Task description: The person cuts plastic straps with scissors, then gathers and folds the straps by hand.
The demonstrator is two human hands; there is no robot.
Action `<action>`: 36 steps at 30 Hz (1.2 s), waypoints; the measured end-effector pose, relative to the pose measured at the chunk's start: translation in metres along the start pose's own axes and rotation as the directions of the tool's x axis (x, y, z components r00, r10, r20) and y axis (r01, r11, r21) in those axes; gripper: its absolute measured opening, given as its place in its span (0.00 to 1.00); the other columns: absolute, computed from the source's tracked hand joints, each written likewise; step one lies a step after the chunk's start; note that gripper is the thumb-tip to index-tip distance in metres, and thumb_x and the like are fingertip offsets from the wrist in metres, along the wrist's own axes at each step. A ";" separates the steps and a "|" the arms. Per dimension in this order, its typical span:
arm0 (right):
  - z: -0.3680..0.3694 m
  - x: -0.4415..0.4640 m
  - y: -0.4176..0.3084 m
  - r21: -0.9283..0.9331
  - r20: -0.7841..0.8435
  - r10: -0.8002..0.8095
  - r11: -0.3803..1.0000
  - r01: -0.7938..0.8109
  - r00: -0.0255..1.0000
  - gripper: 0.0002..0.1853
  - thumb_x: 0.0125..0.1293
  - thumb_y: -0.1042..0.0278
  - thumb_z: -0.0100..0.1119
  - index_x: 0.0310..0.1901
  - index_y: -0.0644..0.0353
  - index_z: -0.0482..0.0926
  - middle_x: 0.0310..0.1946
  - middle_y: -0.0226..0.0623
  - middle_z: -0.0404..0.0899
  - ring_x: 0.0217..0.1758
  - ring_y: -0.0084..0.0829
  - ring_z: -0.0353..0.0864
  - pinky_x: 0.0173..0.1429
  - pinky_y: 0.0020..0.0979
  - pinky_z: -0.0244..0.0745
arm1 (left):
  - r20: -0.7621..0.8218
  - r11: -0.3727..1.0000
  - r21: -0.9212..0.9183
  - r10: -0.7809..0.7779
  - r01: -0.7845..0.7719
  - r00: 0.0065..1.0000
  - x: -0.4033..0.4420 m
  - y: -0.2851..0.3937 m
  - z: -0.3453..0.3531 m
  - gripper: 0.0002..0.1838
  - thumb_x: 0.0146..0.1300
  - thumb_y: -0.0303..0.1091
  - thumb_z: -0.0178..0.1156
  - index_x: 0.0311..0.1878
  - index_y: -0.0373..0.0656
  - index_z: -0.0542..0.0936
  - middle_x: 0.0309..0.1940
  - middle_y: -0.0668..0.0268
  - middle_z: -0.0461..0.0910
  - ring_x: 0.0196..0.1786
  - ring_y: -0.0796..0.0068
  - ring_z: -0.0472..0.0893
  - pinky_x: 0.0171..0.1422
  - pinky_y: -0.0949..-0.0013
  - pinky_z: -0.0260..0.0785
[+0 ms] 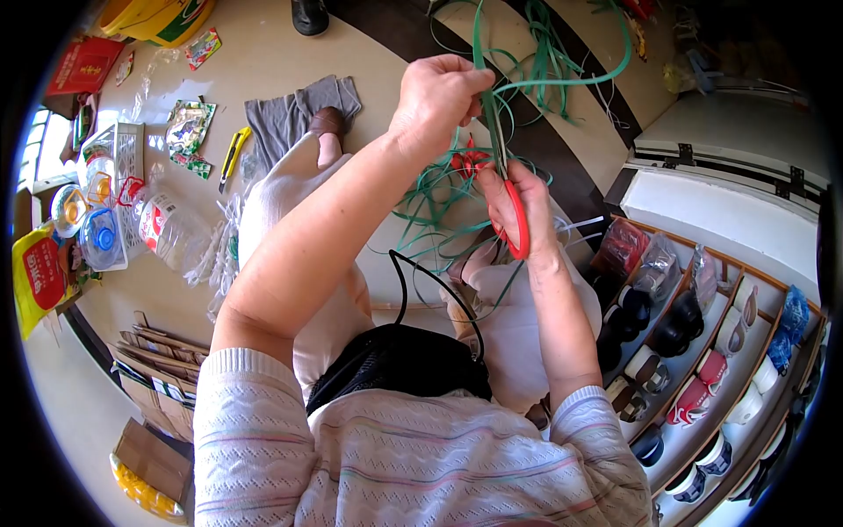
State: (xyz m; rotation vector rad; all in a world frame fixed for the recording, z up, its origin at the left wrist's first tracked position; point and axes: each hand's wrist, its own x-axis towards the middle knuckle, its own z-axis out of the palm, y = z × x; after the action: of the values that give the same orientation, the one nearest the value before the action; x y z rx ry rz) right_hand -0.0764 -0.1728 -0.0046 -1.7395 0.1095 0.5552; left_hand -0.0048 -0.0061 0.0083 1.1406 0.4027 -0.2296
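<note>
left hand [436, 95]: green strip [478, 39] pinched. right hand [534, 198], apart: red-handled scissors [524, 230] gripped, blades raised beside the strip. cutting is seemingly in hand; steady tension and aligned blades are called for. narrow, flat, glossy strands [546, 54] are looped loosely across the floor [386, 105].

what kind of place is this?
Probably a home, near the entryway: a shoe rack filled with shoes stands on the right, and a grey cloth and a yellow cutter lie on the floor among household odds and ends.
</note>
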 end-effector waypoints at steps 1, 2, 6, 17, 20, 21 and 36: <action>0.001 -0.001 0.000 -0.032 -0.005 -0.008 0.999 0.008 1.000 0.14 0.61 0.57 0.64 0.34 0.60 0.75 0.19 0.19 0.67 0.22 0.12 0.60 0.25 0.16 0.56 | -0.022 0.999 -0.013 0.031 -0.031 0.999 0.004 0.002 -0.002 0.07 0.57 0.30 0.63 0.28 0.38 0.76 0.16 0.69 0.72 0.16 0.81 0.69 0.21 0.78 0.60; 0.001 -0.002 0.000 -0.064 -0.010 -0.016 0.998 0.015 1.000 0.14 0.61 0.58 0.64 0.34 0.60 0.75 0.20 0.19 0.67 0.22 0.12 0.60 0.26 0.16 0.56 | -0.044 0.998 -0.025 0.061 -0.062 0.997 0.009 0.004 -0.006 0.08 0.57 0.30 0.63 0.29 0.38 0.76 0.16 0.69 0.72 0.16 0.81 0.69 0.21 0.78 0.60; 0.003 -0.001 0.001 -0.063 0.006 -0.092 0.994 0.093 0.996 0.12 0.62 0.58 0.62 0.35 0.59 0.75 0.19 0.18 0.66 0.20 0.11 0.60 0.23 0.16 0.55 | -0.057 0.995 0.005 0.096 -0.095 0.994 0.011 0.006 -0.008 0.08 0.58 0.31 0.64 0.27 0.39 0.76 0.15 0.69 0.72 0.16 0.81 0.69 0.20 0.77 0.60; -0.001 0.001 0.003 -0.073 0.050 -0.085 0.993 0.089 0.995 0.13 0.65 0.56 0.57 0.38 0.58 0.74 0.15 0.18 0.63 0.13 0.10 0.57 0.16 0.16 0.51 | -0.017 0.999 0.009 0.043 -0.043 0.999 0.004 -0.001 -0.002 0.09 0.56 0.32 0.64 0.27 0.39 0.76 0.15 0.68 0.72 0.16 0.80 0.70 0.20 0.76 0.60; -0.002 0.004 0.008 -0.151 0.037 -0.150 0.976 0.154 0.988 0.12 0.65 0.58 0.57 0.38 0.58 0.74 0.15 0.17 0.63 0.13 0.10 0.57 0.16 0.16 0.50 | -0.002 1.000 0.015 0.017 -0.017 1.000 0.003 -0.002 -0.002 0.09 0.56 0.32 0.64 0.27 0.39 0.76 0.15 0.68 0.72 0.16 0.80 0.70 0.19 0.77 0.60; -0.002 0.006 0.007 -0.142 0.023 -0.138 0.980 0.140 0.990 0.12 0.64 0.58 0.60 0.36 0.59 0.74 0.16 0.18 0.64 0.16 0.12 0.58 0.20 0.17 0.53 | 0.000 1.000 0.013 0.016 -0.016 1.000 0.001 -0.003 -0.001 0.09 0.56 0.32 0.65 0.27 0.39 0.76 0.15 0.68 0.72 0.15 0.80 0.70 0.19 0.77 0.59; 0.005 0.004 0.010 -0.023 0.041 -0.158 0.987 0.159 0.987 0.12 0.66 0.58 0.57 0.40 0.59 0.74 0.16 0.19 0.65 0.13 0.11 0.57 0.16 0.15 0.50 | -0.023 0.998 -0.020 0.061 -0.062 0.998 0.008 0.000 -0.006 0.08 0.57 0.30 0.64 0.28 0.37 0.75 0.16 0.69 0.72 0.15 0.80 0.69 0.19 0.77 0.58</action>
State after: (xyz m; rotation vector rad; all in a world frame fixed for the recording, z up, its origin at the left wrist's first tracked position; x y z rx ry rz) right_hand -0.0783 -0.1697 -0.0156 -1.7436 -0.0636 0.4750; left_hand 0.0016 -0.0006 0.0028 1.1346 0.3881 -0.1591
